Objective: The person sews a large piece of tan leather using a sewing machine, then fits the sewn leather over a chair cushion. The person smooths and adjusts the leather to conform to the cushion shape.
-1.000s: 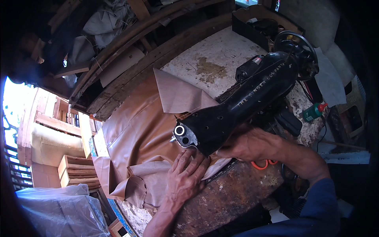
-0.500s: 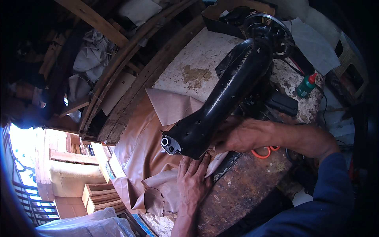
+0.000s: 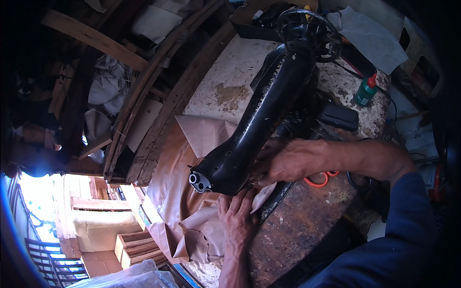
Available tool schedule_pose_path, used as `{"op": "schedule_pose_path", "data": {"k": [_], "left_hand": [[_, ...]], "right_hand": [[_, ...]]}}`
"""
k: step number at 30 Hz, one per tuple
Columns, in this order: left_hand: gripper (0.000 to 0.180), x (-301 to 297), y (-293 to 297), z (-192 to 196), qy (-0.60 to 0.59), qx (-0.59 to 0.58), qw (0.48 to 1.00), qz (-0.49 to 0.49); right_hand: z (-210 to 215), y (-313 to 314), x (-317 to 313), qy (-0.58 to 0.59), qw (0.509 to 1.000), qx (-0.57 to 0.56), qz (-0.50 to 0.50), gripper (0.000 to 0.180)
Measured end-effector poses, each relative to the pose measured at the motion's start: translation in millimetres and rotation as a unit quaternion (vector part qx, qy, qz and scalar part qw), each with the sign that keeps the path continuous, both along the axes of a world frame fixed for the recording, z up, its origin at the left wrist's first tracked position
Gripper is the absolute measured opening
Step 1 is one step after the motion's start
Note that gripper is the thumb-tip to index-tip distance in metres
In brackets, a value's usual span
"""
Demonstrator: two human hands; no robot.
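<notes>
A black sewing machine [image 3: 269,110] stands on a worn table [image 3: 230,77], its head end toward me. Brown fabric [image 3: 177,192] lies under its head and spills off the table's left edge. My left hand [image 3: 237,216] lies flat on the fabric just below the machine's head, fingers spread. My right hand [image 3: 283,161] reaches in from the right and presses on the fabric beside the needle area, fingers together. Orange-handled scissors [image 3: 319,180] lie just under my right wrist.
A green bottle with a red cap [image 3: 365,91] stands at the table's far right. The machine's handwheel [image 3: 307,26] is at the back. Wooden beams [image 3: 158,96] run along the left side, with cloth bundles [image 3: 108,84] beyond. A dark board [image 3: 297,230] lies near me.
The view has swung, so the machine now points more steeply away. Both hands have stayed on the fabric by the machine's head, the left one shifting slightly.
</notes>
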State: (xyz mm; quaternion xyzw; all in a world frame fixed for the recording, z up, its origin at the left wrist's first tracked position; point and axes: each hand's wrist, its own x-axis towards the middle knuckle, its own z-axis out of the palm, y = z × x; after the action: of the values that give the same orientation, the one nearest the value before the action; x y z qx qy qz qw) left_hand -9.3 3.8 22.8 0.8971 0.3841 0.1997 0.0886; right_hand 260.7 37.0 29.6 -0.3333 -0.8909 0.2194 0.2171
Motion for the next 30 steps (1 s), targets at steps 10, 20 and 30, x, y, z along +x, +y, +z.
{"op": "schedule_pose_path", "data": {"k": [10,20,30], "left_hand": [[0.056,1,-3,2,0.022,-0.021,1.000,0.009],[0.057,0,-2,8,0.053,-0.020,0.998,0.017],[0.058,-10,8,8,0.096,0.031,0.995,0.029]], "right_hand": [[13,-2,1,0.027,1.000,-0.005,-0.013,0.039],[5,-7,-1,0.019,0.998,0.051,-0.024,0.038],[-3,-11,-9,-0.054,0.998,0.019,-0.009,0.036]]}}
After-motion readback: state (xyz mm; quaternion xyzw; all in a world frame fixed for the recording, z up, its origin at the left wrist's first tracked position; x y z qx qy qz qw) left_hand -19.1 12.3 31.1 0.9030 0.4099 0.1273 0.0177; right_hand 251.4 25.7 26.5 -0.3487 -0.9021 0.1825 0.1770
